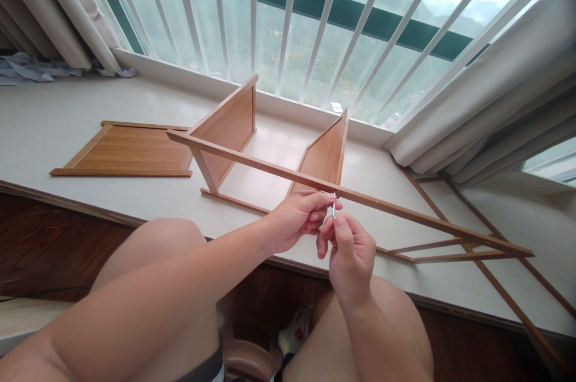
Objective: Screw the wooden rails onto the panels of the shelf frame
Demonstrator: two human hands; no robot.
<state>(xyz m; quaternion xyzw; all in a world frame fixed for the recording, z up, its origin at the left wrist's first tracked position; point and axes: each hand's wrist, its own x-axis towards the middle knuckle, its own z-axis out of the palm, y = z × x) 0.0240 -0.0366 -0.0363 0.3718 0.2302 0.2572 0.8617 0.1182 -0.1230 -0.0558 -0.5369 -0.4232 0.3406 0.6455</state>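
A long thin wooden rail (396,208) runs from upper left to lower right across two upright wooden side panels (229,124) (326,154) on the white window ledge (67,130). My left hand (299,217) is closed around the rail near its middle, just under it. My right hand (348,247) sits right below, fingers pinched on a small metal tool (333,208), likely a hex key, pointing up at the rail's underside. Both hands touch each other.
A flat wooden panel (126,157) lies on the ledge at left. More thin wooden frame pieces (450,244) lie at right near the curtain (495,88). White window bars stand behind. My knees and dark floor are below; crumpled paper (27,67) lies far left.
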